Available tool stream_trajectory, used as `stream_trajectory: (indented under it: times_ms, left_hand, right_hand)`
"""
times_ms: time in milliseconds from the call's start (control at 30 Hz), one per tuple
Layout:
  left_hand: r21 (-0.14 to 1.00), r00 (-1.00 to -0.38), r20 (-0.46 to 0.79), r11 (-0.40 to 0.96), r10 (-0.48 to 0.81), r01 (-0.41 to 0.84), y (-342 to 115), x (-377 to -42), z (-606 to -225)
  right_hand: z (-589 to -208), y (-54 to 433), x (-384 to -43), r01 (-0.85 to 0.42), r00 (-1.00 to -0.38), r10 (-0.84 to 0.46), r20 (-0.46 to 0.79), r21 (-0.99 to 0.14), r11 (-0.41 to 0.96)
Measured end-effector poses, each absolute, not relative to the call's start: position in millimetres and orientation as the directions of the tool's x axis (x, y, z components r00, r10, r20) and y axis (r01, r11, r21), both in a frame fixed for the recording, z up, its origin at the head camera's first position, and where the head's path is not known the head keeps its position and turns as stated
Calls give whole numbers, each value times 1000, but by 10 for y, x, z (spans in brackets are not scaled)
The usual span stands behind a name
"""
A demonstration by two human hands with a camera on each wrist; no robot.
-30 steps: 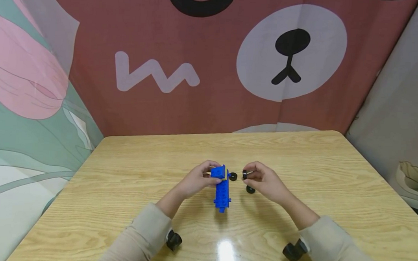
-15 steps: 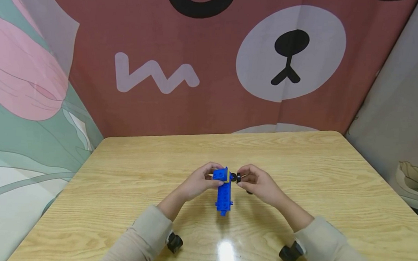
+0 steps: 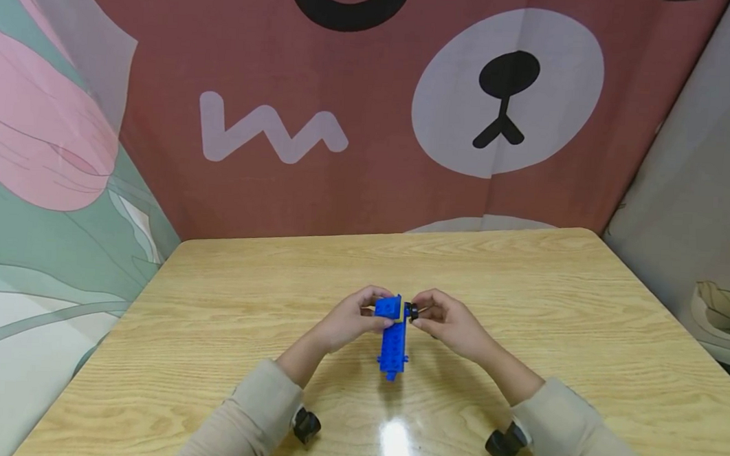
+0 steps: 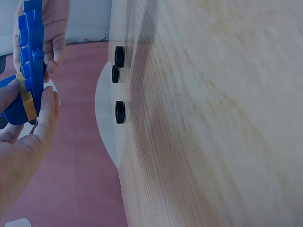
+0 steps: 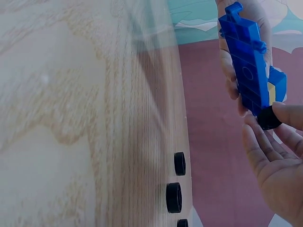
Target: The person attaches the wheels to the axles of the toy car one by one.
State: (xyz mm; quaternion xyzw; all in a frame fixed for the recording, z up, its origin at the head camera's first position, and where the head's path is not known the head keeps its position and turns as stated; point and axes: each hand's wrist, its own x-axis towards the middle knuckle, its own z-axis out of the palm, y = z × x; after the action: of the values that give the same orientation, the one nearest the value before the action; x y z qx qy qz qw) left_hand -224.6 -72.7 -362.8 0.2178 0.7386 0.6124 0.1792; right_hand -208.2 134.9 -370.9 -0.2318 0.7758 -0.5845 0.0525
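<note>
My left hand [image 3: 349,321] grips the cab end of a blue toy truck [image 3: 392,350] made of building-block parts, held up off the table. A yellow piece [image 4: 27,101] sits between the cab and the long studded base. With thumb and fingers, my right hand [image 3: 453,325] pinches a black toy wheel [image 5: 268,118] against the side of the truck at the cab end. Bare blue axle stubs stick out near the other end of the base, as the head view shows. In the right wrist view the underside of the base [image 5: 247,71] faces the camera.
Three more black wheels lie on the wooden table [image 3: 245,277]: a near one [image 4: 119,56], a smaller-looking one [image 4: 115,74] and another apart [image 4: 120,112]. In the head view my right hand mostly hides them. A patterned cloth [image 3: 355,186] hangs behind the table.
My right hand has moved left with the wheel, from a gap beside the truck to right against its side. My left hand and the truck have shifted slightly right and toward me.
</note>
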Motion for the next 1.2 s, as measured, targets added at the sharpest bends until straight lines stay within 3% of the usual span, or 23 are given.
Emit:
stream_trajectory:
  times_ms: [933,1200]
  left_hand:
    - [987,-829,-41,152,558,53,-743,-2231,-3677]
    - [988,-830,-22,137,558,66,-779,-2227,-3657]
  right_hand:
    - [-3750,1309,-2066,-277,-900,-387,200,-949,154]
    - [-3751,1260,-2079,-294,-891,-381,245,-953,73]
